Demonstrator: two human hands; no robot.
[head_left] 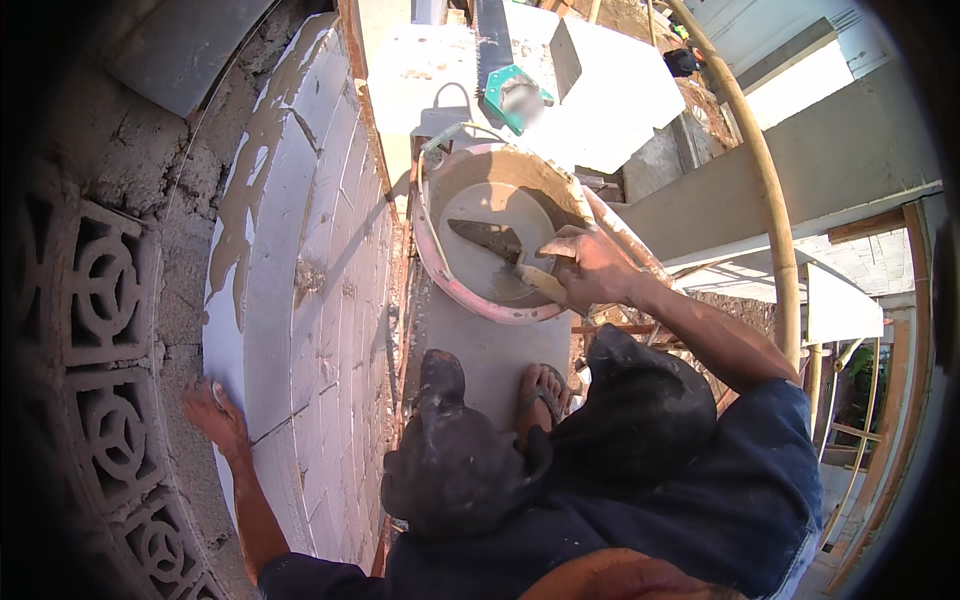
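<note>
My right hand point(590, 265) grips the wooden handle of a trowel point(492, 240), whose pointed blade lies inside a round bucket point(432, 255) holding grey wet mortar. My left hand point(215, 415) rests flat with fingers spread against the edge of a white block wall point(310, 230) smeared with mortar. My knees and sandalled feet show below the bucket, standing on a narrow plank.
A grey rough wall with ornamental vent blocks point(100, 330) rises at the left. A handsaw with a green handle point(505, 85) lies on white blocks beyond the bucket. A bamboo pole point(765, 180) and a concrete beam point(800, 170) run at the right, with open drop below.
</note>
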